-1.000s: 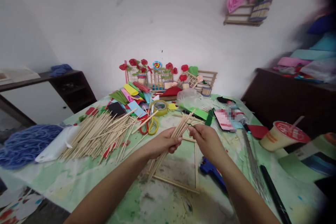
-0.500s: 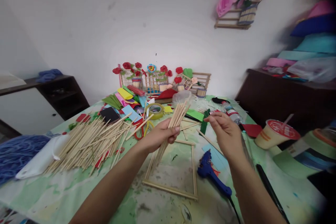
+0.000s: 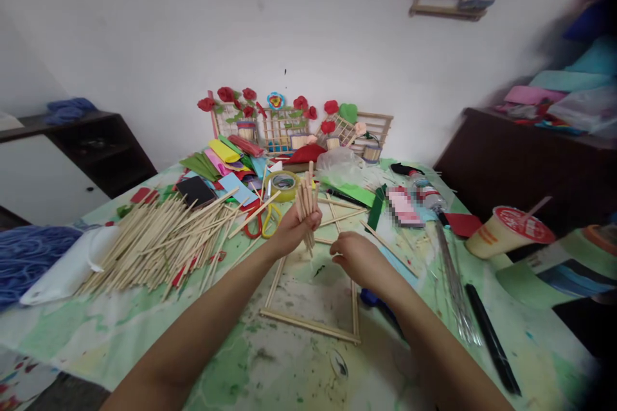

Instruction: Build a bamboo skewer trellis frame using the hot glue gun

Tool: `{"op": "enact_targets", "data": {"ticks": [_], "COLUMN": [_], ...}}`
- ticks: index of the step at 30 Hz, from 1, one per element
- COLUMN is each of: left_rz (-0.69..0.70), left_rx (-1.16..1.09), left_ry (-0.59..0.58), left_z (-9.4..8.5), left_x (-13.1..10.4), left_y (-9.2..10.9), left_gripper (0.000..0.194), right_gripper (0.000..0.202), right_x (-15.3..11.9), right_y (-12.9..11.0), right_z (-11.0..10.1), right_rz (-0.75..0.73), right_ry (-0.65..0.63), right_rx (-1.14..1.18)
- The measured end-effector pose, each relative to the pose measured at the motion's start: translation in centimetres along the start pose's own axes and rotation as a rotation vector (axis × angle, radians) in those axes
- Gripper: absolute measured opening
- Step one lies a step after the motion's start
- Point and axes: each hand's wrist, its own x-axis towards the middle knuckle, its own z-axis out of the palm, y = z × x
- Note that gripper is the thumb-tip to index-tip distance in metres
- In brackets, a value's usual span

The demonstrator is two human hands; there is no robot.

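In the head view my left hand (image 3: 293, 232) is closed round an upright bundle of thin wooden sticks (image 3: 306, 198). My right hand (image 3: 360, 258) hovers just to the right of the bundle, its fingers curled in. Whether anything sits between those fingers is hidden. Below both hands, a rectangular frame of wooden sticks (image 3: 308, 326) lies flat on the table, its far right corner covered by my right hand. A blue glue gun (image 3: 370, 298) lies beside the frame, mostly hidden under my right forearm.
A large heap of loose sticks (image 3: 144, 247) spreads on the left, near red-and-yellow scissors (image 3: 255, 223) and a tape roll (image 3: 283, 186). Thin wires (image 3: 456, 289), a black pen-like tool (image 3: 491, 337) and a lidded drink cup (image 3: 506, 231) stand or lie rightward. Flower-decorated lattices (image 3: 279, 128) line the wall.
My right hand has come left and down towards the bundle, uncovering the wires and covering much of the glue gun. The bundle is now more upright. The camera view has tilted down.
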Motion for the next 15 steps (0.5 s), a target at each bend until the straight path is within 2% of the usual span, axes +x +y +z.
{"op": "enact_targets", "data": {"ticks": [3, 9, 11, 15], "left_rz": [-0.087, -0.214, -0.223, -0.254], "left_rx": [-0.054, 0.017, -0.003, -0.240], "left_ry": [-0.059, -0.166, -0.106, 0.143], "left_z": [0.2, 0.1, 0.0, -0.1], "left_x": [-0.4, -0.5, -0.5, -0.2], "left_y": [-0.8, -2.0, -2.2, -2.0], "left_gripper": [0.030, 0.035, 0.033, 0.030], "right_gripper": [0.019, 0.017, 0.017, 0.027], "right_x": [0.2, 0.5, 0.8, 1.7], "right_y": [-0.4, -1.4, -1.8, -2.5], "right_z": [1.5, 2.3, 2.7, 3.7], "right_rz": [-0.006, -0.017, -0.003, 0.001], "right_ry": [-0.043, -0.074, -0.059, -0.053], "right_rx": [-0.033, -0.078, -0.064, -0.043]}}
